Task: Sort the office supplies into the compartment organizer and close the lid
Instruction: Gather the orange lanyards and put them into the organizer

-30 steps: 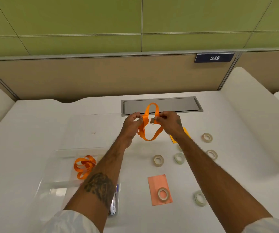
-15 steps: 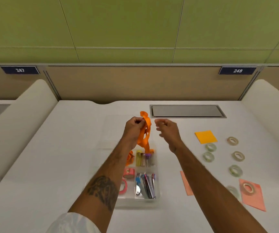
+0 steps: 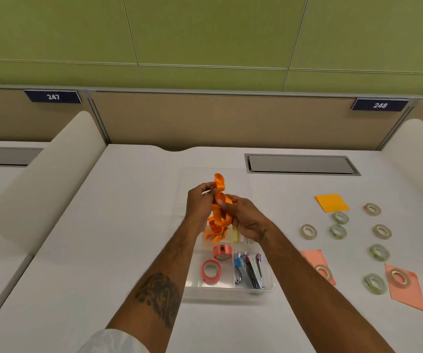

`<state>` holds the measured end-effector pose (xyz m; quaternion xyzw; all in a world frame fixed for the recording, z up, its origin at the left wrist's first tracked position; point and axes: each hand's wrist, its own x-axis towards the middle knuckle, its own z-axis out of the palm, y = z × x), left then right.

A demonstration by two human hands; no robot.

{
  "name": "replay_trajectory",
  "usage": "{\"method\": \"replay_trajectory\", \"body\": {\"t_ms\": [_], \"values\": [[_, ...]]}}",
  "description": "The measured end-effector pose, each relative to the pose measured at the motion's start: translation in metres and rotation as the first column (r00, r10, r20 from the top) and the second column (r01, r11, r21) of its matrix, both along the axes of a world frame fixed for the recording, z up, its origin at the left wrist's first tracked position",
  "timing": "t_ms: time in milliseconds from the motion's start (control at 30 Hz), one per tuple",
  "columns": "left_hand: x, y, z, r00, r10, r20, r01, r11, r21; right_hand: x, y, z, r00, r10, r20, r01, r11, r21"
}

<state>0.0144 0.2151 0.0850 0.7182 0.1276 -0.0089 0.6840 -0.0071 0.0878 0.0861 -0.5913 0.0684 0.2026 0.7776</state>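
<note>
Above the organizer (image 3: 269, 289), 2 hands grip 1 orange lanyard (image 3: 219, 212).

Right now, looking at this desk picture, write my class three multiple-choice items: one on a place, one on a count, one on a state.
1. Where do the pink tape rolls lie?
A. On the orange notepad
B. In the clear organizer
C. By the 247 sign

2. How many pink tape rolls are there?
A. Two
B. Four
C. Six

3. What is the state of the orange lanyard?
A. Lying flat on the desk
B. Shut under the lid
C. Held bunched in both hands

Answers:
1 B: the pink tape rolls sit in a front left compartment of the clear organizer.
2 A: one stands behind the other, and no more show.
3 C: the left hand and right hand both grip the orange lanyard above the organizer, over a second orange bundle in a back compartment.
</note>
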Motion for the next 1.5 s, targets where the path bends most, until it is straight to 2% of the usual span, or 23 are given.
{"method": "replay_trajectory", "body": {"t_ms": [100,167,267,367,467,633,667,733,833,933,1000,1067,1133,1167,1233,1300,1367,1500], "values": [[0.0,0.008,-0.011,0.996,-0.087,0.007,0.085,0.988,0.127,0.007,0.004,-0.002,0.996,-0.082,-0.021,0.08,0.994,-0.079],[0.0,0.012,-0.017,0.989,-0.147,0.007,0.144,0.977,0.158,0.011,0.006,-0.004,0.992,-0.115,-0.049,0.111,0.991,-0.072],[0.003,0.017,-0.024,0.979,-0.202,-0.02,0.203,0.97,0.132,0.015,0.008,-0.007,0.995,-0.078,-0.06,0.077,0.997,-0.006],[0.006,0.022,-0.03,0.966,-0.255,-0.046,0.258,0.962,0.092,0.019,0.009,-0.014,0.999,-0.032,0.004,0.032,0.99,-0.137],[0.01,0.025,-0.037,0.959,-0.266,-0.099,0.271,0.962,0.042,0.024,0.012,-0.022,0.996,-0.078,0.034,0.085,0.95,-0.299],[0.013,0.03,-0.048,0.953,-0.247,-0.173,0.241,0.969,-0.057,0.032,0.012,-0.033,0.991,-0.133,0.02,0.129,0.903,-0.409],[0.015,0.032,-0.051,0.953,-0.249,-0.176,0.249,0.968,-0.02,0.033,0.013,-0.036,0.99,-0.138,0.022,0.134,0.89,-0.436],[0.018,0.039,-0.056,0.954,-0.255,-0.159,0.278,0.948,0.151,0.034,0.013,-0.041,0.989,-0.145,0.027,0.14,0.863,-0.486],[0.019,0.051,-0.066,0.959,-0.273,-0.083,0.274,0.803,0.529,0.036,0.018,-0.046,0.991,-0.128,0.037,0.124,0.793,-0.597],[0.018,0.062,-0.079,0.938,-0.347,-0.016,0.215,0.544,0.811,0.036,0.025,-0.05,0.993,-0.085,0.087,0.121,0.681,-0.722],[0.019,0.068,-0.09,0.911,-0.412,-0.037,0.214,0.394,0.894,0.036,0.031,-0.052,0.992,-0.046,0.117,0.121,0.599,-0.791],[0.02,0.073,-0.1,0.889,-0.439,-0.132,0.244,0.21,0.947,0.036,0.037,-0.054,0.993,0.041,0.107,0.071,0.522,-0.85],[0.021,0.078,-0.11,0.883,-0.415,-0.219,0.262,0.049,0.964,0.035,0.043,-0.059,0.987,0.152,0.061,-0.011,0.433,-0.901],[0.02,0.08,-0.113,0.883,-0.4,-0.247,0.27,0.0,0.963,0.033,0.044,-0.06,0.981,0.196,0.006,-0.068,0.373,-0.925],[0.018,0.082,-0.122,0.885,-0.389,-0.257,0.267,-0.029,0.963,0.028,0.044,-0.067,0.962,0.255,-0.099,-0.173,0.287,-0.942],[0.018,0.083,-0.126,0.888,-0.386,-0.25,0.259,-0.029,0.965,0.021,0.043,-0.071,0.935,0.293,-0.198,-0.286,0.296,-0.911],[0.018,0.083,-0.129,0.892,-0.381,-0.242,0.25,-0.031,0.968,0.017,0.042,-0.071,0.906,0.338,-0.255,-0.344,0.235,-0.909],[0.018,0.084,-0.131,0.894,-0.383,-0.234,0.244,-0.023,0.969,0.024,0.047,-0.057,0.888,0.422,-0.182,-0.255,0.121,-0.959]]}}
